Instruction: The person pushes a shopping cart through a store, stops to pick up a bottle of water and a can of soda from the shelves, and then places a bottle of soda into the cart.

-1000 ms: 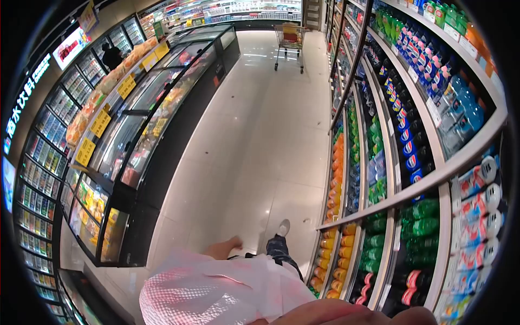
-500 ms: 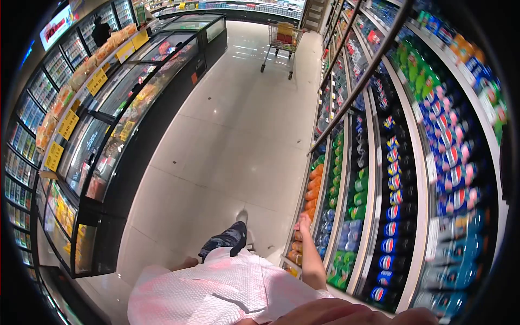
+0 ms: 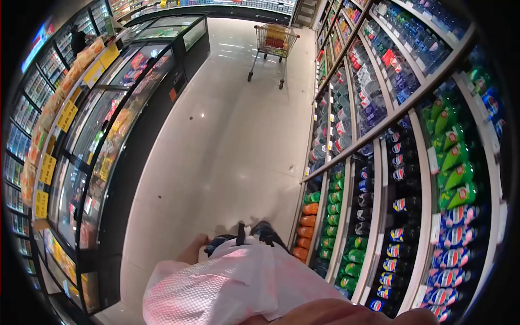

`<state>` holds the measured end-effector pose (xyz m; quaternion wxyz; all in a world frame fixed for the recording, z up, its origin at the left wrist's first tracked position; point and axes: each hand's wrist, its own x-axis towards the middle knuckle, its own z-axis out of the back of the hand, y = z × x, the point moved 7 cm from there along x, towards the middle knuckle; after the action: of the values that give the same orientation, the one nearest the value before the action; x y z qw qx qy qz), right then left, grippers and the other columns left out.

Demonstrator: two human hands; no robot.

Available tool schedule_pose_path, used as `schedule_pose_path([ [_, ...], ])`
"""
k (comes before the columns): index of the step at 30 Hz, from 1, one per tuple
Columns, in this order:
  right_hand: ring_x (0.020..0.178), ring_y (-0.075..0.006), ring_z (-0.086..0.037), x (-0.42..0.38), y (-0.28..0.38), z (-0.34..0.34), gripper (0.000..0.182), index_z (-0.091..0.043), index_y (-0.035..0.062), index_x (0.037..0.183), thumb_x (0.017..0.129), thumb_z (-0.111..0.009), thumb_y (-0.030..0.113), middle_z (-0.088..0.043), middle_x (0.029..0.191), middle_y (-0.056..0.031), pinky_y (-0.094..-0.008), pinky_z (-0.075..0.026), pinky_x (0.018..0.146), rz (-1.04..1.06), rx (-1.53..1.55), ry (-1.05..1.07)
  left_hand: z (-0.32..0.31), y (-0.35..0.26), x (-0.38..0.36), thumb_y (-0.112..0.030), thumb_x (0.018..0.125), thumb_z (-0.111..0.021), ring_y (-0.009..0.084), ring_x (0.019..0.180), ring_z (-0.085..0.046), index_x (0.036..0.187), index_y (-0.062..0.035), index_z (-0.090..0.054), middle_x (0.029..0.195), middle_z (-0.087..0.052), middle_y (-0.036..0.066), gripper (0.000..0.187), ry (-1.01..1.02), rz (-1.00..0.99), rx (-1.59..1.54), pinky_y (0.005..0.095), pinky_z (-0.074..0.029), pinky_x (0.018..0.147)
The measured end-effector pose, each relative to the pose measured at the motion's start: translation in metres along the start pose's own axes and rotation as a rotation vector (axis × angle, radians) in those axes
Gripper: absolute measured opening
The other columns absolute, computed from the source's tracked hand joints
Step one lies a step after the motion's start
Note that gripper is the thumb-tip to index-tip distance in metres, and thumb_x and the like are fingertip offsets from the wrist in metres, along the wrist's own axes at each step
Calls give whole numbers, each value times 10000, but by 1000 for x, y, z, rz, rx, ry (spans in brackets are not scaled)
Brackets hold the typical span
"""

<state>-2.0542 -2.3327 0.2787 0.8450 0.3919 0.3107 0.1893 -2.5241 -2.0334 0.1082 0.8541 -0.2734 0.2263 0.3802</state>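
My left hand [image 3: 201, 240] hangs low beside my left leg, away from the shelves and the freezers. It is small in the view, and its fingers do not show clearly enough to tell whether they are curled. Nothing can be seen in it. My right hand is out of view. To my right, the nearest shelves hold orange soda bottles [image 3: 306, 221], green bottles [image 3: 355, 255] and dark Pepsi bottles [image 3: 400, 235]. A white and pink textured top [image 3: 216, 281] covers my body at the bottom.
A shopping cart [image 3: 275, 42] with goods in it stands up the aisle. Glass-topped freezers [image 3: 116, 116] with yellow price signs [image 3: 67, 115] line the left side. Tall drink shelves [image 3: 374, 127] run along the right. A person in dark clothing [image 3: 79, 40] is far off at the upper left.
My right arm has dropped out of view from beside the lower shelf. The cart looks closer, and the shelves have shifted past as I walk forward. My left hand now shows more.
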Motion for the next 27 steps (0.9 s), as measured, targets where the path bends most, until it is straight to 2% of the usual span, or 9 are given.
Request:
schedule_pose_path([
  [2, 577, -233, -597, 18, 32, -25, 242, -535, 70, 713, 924, -566, 185, -571, 662, -108, -425, -471, 508, -76, 65, 35, 97, 9, 72, -265, 864, -659, 304, 735, -733, 851, -29, -748, 833, -742, 187, 253, -39, -43, 167, 427, -599, 708],
  [4, 563, -237, -592, 88, 79, -36, 240, -533, 71, 715, 924, -561, 185, -569, 661, -109, -423, -472, 494, -130, 125, 50, 192, 38, 176, -183, 905, -610, 253, 662, -716, 986, 21, -707, 789, -732, 160, 240, -174, 447, -1290, 379, -606, 620],
  [7, 542, -244, -586, 210, 105, -6, 236, -529, 72, 717, 923, -553, 186, -567, 661, -109, -420, -472, 472, -163, 147, 46, 310, -14, 270, -145, 937, -585, 232, 640, -712, 1113, 45, -661, 794, -731, 148, 270, -186, 423, -1254, 338, -602, 577],
  [13, 500, -258, -572, 387, 133, 52, 230, -523, 75, 721, 921, -537, 187, -562, 659, -110, -414, -474, 427, -290, 163, 151, 352, -65, 377, -141, 887, -648, 266, 663, -716, 988, -4, -725, 785, -729, 160, 187, -42, 410, -1267, 370, -599, 610],
  [15, 486, -262, -568, 435, 164, 32, 227, -521, 76, 722, 921, -532, 187, -560, 659, -110, -413, -474, 412, -335, 207, 208, 337, -59, 414, -167, 827, -680, 329, 738, -723, 921, -44, -755, 819, -731, 192, 172, -122, -180, -148, 428, -586, 681],
  [17, 472, -267, -564, 514, 132, -4, 225, -518, 77, 724, 920, -526, 187, -559, 658, -111, -411, -475, 398, -373, 249, 256, 338, -46, 424, -211, 769, -719, 361, 810, -719, 901, -89, -778, 863, -731, 188, 189, -91, -101, 85, 465, -565, 738],
  [19, 474, -217, -581, 619, 172, 2, 280, -667, -1, 1075, 882, -518, 136, -560, 644, -102, -351, -485, 439, -186, 182, 127, 338, -9, 417, -267, 772, -749, 353, 820, -725, 853, -118, -796, 879, -738, 174, 176, -194, 291, -386, 474, -561, 725],
  [23, 428, -159, -546, 756, 348, 4, 350, -664, -30, 1225, 977, -601, 209, -546, 564, -50, -310, -451, 424, 25, 42, 247, 400, -41, 411, -328, 823, -761, 333, 879, -744, 887, -88, -795, 919, -753, 195, 251, 29, 173, -247, 455, -567, 766],
  [27, 455, -157, -573, 862, 432, -38, 281, -679, 4, 1150, 982, -595, 212, -583, 607, -72, -323, -468, 441, 8, 69, 246, 397, 3, 476, -309, 854, -733, 359, 902, -739, 946, -82, -788, 961, -755, 193, 251, 67, 690, -436, 470, -575, 791],
])
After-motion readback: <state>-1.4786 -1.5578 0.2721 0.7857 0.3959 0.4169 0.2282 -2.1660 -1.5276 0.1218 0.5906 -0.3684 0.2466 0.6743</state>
